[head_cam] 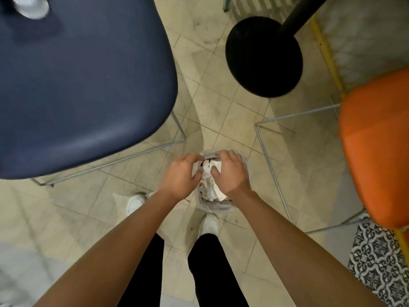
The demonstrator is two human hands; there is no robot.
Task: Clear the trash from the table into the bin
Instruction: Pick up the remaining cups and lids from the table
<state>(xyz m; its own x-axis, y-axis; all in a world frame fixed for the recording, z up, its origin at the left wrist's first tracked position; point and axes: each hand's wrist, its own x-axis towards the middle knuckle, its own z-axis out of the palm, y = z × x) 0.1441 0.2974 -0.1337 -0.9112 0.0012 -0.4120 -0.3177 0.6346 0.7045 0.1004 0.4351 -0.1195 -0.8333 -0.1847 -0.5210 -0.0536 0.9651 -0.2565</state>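
A small bin (218, 206) lined with a pale bag stands on the tiled floor just in front of my feet. Crumpled white paper trash (208, 171) fills its mouth. My left hand (180, 173) and my right hand (230, 173) are both over the bin's opening, fingers spread and curled down against the paper from either side. Much of the bin's rim and contents lie hidden beneath the hands. Whether the fingers actually grip the paper or only press on it cannot be made out.
A dark blue chair seat (77, 85) on a wire frame fills the left. An orange chair (376, 140) stands at the right. A black round table base (263, 56) sits on the floor ahead. My white shoes (210, 222) are close behind the bin. A patterned mat (380, 262) lies bottom right.
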